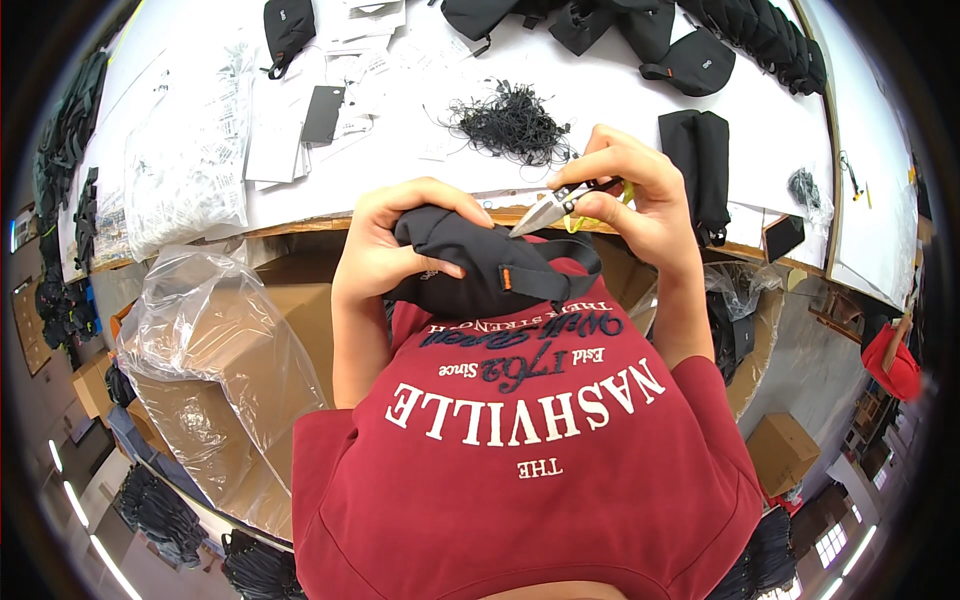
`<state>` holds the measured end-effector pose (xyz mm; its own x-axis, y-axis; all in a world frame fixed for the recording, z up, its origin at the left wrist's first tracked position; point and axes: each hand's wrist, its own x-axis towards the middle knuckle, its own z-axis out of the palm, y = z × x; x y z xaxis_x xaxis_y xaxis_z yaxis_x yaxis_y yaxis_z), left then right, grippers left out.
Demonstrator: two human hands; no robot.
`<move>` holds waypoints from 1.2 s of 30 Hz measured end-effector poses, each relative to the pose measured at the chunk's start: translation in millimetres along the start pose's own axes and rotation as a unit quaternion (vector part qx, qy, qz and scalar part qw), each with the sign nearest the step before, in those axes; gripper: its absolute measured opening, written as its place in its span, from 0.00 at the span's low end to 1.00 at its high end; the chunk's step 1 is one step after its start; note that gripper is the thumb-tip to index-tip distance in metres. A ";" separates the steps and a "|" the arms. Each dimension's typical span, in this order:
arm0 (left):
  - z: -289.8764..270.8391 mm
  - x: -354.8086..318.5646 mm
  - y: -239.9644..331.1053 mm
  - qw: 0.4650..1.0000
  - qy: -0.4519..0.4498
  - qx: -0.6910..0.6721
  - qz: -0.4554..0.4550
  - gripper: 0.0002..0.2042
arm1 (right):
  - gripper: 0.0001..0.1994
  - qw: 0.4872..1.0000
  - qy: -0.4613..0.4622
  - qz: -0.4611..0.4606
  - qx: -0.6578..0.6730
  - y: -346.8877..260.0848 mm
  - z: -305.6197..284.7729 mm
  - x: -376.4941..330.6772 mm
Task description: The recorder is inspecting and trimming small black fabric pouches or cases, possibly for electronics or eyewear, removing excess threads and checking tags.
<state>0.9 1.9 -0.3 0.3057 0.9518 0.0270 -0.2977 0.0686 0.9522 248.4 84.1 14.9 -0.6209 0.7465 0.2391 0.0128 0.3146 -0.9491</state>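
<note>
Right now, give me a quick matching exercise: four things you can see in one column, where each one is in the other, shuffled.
1. small black fabric pouch
2. metal thread snips with yellow-green handle
3. tangled pile of black threads
4. clear plastic bag over a cardboard box

a. on the white table
b. in the right hand
c. below the table edge, at the person's left
d. in the left hand

Pairs: 1-d, 2-b, 3-a, 4-c

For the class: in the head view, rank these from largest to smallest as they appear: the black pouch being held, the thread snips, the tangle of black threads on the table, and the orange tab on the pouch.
1. black pouch, held by the left hand
2. tangle of black threads, though it lies farther from the camera
3. thread snips, in the right hand
4. orange tab
</note>
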 end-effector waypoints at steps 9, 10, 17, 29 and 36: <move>-0.2 0.4 -1.3 1.000 0.000 -0.005 -0.001 0.19 | 0.12 1.000 -0.011 -0.001 0.000 -0.7 0.4 0.8; -0.2 0.7 -1.3 1.000 0.001 -0.008 -0.002 0.19 | 0.12 1.000 -0.005 0.008 0.006 -0.6 0.5 0.7; -0.8 1.7 -3.2 0.999 0.016 0.014 0.039 0.20 | 0.08 0.966 0.228 0.105 -0.054 57.6 -17.5 -2.4; -1.4 16.8 -7.5 0.949 0.308 0.025 0.056 0.13 | 0.19 0.824 0.264 0.124 -0.485 126.3 -8.4 -45.3; 4.1 32.3 -7.5 0.987 0.130 0.072 -0.054 0.16 | 0.19 0.992 0.056 0.090 0.070 13.1 27.9 14.7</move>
<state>16.8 30.9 -5.4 0.0807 0.9870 -0.1392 -0.1387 0.1494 0.9790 217.6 82.8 0.3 -0.5271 0.8462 0.0780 0.0016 0.0928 -0.9957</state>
